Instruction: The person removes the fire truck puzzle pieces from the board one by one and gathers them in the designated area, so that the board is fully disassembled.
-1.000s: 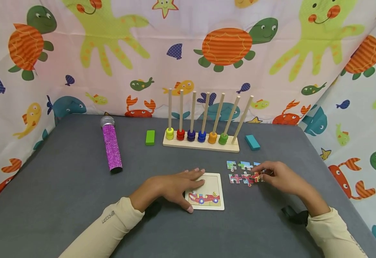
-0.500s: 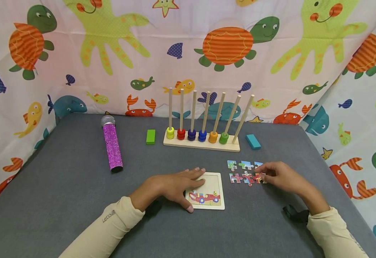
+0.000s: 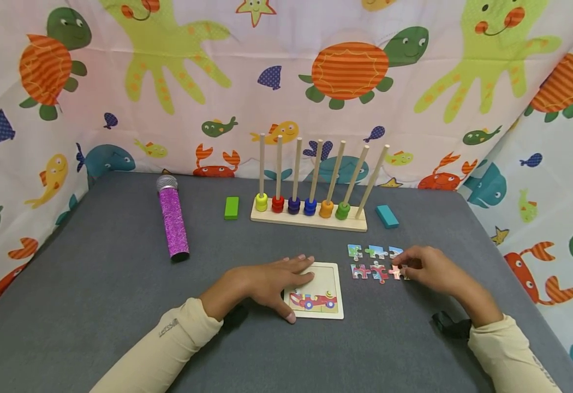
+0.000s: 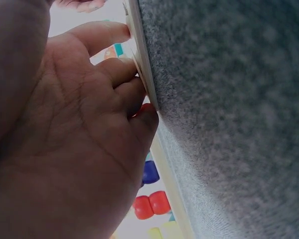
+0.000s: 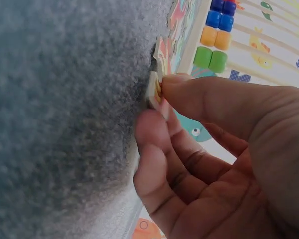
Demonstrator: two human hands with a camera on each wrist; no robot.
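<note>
My left hand (image 3: 269, 284) rests with spread fingers on the left side of a square wooden puzzle tray (image 3: 323, 277). Inside its frame, picture pieces (image 3: 312, 302) form a red vehicle along the lower part. In the left wrist view, the fingertips (image 4: 120, 32) lie against the tray's edge. To the right, my right hand (image 3: 429, 268) pinches a small jigsaw piece (image 5: 155, 90) between thumb and finger, close over the cloth at the right end of a row of red pieces (image 3: 378, 272). Above that row lie blue and green pieces (image 3: 376, 251), partly hidden by the hand at the right.
Behind the pieces stands a wooden peg stacker (image 3: 311, 219) with coloured beads and tall rods. A green block (image 3: 231, 208) and a teal block (image 3: 387, 216) flank it. A purple glitter microphone (image 3: 173, 224) lies at the left. A sea-animal curtain (image 3: 247, 82) borders the grey table.
The piece in my right hand has come down from between raised fingers to the right end of the red row. My left hand has stayed on the tray.
</note>
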